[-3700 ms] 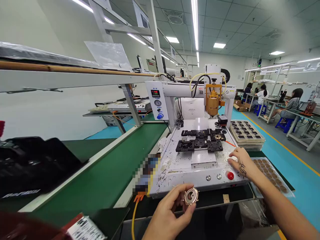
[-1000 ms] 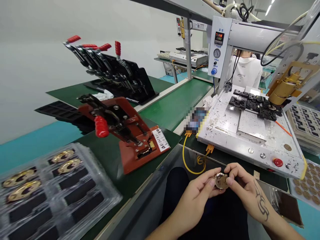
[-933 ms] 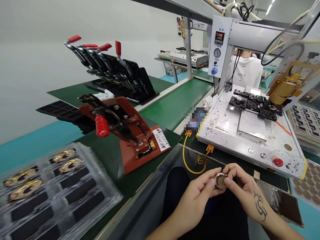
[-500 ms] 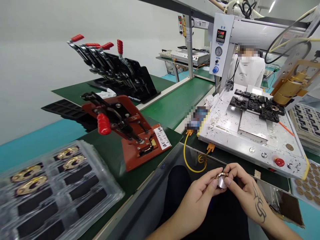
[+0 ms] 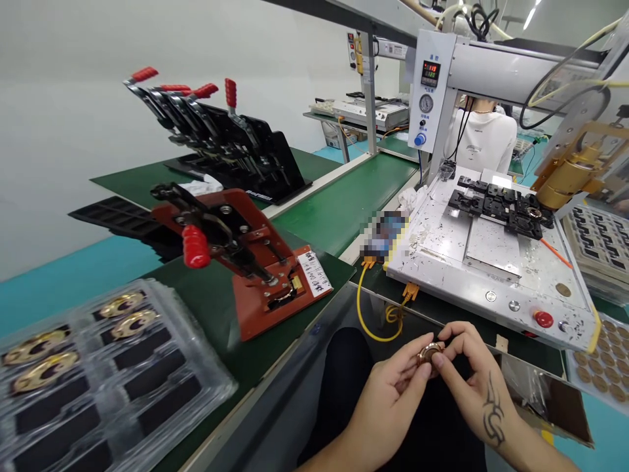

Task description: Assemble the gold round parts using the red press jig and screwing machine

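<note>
A small round metal part [image 5: 429,351] with a shiny rose-gold rim sits tilted between the fingertips of both my hands, above my lap. My left hand [image 5: 390,398] grips its left side, thumb in front and fingers behind. On the other side, my right hand [image 5: 466,367] pinches it, the thumb pressed on its face; the fingers curl and partly hide its edge. Ahead to the left, a brown-red toggle clamp fixture [image 5: 240,252] with a red handle [image 5: 195,246] stands on the green bench. Neither hand touches it.
Clear plastic trays [image 5: 162,432] with several gold oval plates lie at left. Behind stand black clamp fixtures [image 5: 289,164]. A white machine base [image 5: 442,259] with black jigs is at right, beside a sheet of brown discs [image 5: 597,367]. A person in white [image 5: 484,141] is beyond.
The round metal part has tipped, so its face shows narrower and less bright. Both hands keep hold of it. The whole view has shifted slightly.
</note>
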`<move>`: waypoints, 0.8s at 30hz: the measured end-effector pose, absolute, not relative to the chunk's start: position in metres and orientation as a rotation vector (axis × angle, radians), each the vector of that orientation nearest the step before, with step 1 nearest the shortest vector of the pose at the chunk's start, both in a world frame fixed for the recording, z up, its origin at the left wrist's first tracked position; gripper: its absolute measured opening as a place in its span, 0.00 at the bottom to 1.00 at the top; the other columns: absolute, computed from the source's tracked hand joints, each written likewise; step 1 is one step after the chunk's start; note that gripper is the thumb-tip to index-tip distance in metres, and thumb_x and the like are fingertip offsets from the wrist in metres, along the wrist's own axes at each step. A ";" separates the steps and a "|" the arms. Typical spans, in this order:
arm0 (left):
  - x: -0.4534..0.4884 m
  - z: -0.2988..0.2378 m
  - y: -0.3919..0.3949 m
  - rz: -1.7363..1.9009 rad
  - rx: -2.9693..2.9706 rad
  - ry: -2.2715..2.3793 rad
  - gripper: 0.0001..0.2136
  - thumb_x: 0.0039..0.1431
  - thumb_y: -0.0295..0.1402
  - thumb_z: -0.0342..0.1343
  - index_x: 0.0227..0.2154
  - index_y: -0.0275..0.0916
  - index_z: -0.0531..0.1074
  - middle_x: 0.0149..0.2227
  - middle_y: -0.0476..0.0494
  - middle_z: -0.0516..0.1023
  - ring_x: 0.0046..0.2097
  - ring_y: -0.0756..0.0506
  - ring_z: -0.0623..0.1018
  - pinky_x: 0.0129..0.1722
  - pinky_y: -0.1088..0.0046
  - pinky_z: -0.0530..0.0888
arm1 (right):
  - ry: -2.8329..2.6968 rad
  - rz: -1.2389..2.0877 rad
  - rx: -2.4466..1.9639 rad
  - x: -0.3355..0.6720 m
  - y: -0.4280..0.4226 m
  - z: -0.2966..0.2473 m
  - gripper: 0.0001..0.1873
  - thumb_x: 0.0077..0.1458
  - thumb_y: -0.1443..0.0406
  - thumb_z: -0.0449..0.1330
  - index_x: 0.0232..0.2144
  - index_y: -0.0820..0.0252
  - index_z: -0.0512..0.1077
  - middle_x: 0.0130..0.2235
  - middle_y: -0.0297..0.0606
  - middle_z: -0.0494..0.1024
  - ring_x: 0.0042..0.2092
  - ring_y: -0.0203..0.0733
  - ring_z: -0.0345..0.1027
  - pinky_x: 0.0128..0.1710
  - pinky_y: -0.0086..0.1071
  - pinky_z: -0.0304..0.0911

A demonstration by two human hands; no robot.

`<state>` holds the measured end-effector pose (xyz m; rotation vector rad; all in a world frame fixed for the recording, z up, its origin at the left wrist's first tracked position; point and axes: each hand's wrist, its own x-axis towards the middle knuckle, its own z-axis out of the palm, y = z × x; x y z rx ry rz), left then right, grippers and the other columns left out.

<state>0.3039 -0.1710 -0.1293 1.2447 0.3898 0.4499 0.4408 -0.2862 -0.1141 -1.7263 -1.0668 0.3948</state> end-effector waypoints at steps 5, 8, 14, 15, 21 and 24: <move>0.302 -0.136 -0.167 0.497 1.394 0.399 0.19 0.72 0.40 0.58 0.62 0.42 0.75 0.56 0.36 0.85 0.55 0.38 0.85 0.59 0.61 0.81 | -1.160 0.259 -1.763 0.446 -0.284 -0.119 0.04 0.68 0.64 0.62 0.43 0.52 0.69 0.45 0.39 0.72 0.45 0.46 0.70 0.46 0.38 0.70; 0.300 -0.130 -0.157 0.443 1.527 0.349 0.22 0.74 0.37 0.55 0.68 0.44 0.68 0.58 0.36 0.83 0.58 0.38 0.83 0.60 0.61 0.80 | -1.335 0.290 -1.724 0.450 -0.282 -0.116 0.11 0.70 0.65 0.59 0.53 0.50 0.73 0.48 0.41 0.73 0.49 0.47 0.70 0.50 0.39 0.70; 0.299 -0.116 -0.145 0.525 1.333 0.414 0.24 0.68 0.37 0.63 0.64 0.47 0.67 0.63 0.38 0.78 0.59 0.40 0.81 0.60 0.63 0.79 | -1.039 0.567 -1.594 0.449 -0.270 -0.107 0.10 0.68 0.56 0.64 0.37 0.55 0.75 0.34 0.35 0.76 0.35 0.40 0.68 0.35 0.33 0.66; 0.300 -0.114 -0.145 0.528 1.298 0.443 0.22 0.65 0.37 0.66 0.60 0.45 0.71 0.58 0.38 0.81 0.55 0.41 0.83 0.56 0.65 0.80 | -0.929 0.647 -1.557 0.447 -0.267 -0.108 0.13 0.67 0.54 0.65 0.36 0.55 0.75 0.32 0.33 0.75 0.32 0.38 0.67 0.32 0.31 0.65; 0.299 -0.103 -0.144 0.499 1.279 0.523 0.12 0.63 0.42 0.67 0.39 0.38 0.78 0.35 0.45 0.82 0.35 0.46 0.81 0.40 0.70 0.79 | -0.674 0.886 -1.337 0.437 -0.254 -0.118 0.21 0.60 0.47 0.70 0.35 0.58 0.74 0.28 0.32 0.74 0.26 0.35 0.66 0.24 0.28 0.64; 0.295 -0.096 -0.143 0.498 1.285 0.524 0.14 0.63 0.43 0.67 0.39 0.37 0.77 0.34 0.45 0.80 0.34 0.47 0.79 0.37 0.71 0.77 | -0.704 0.921 -1.324 0.436 -0.252 -0.117 0.21 0.60 0.48 0.71 0.35 0.58 0.73 0.27 0.31 0.74 0.26 0.35 0.67 0.25 0.29 0.66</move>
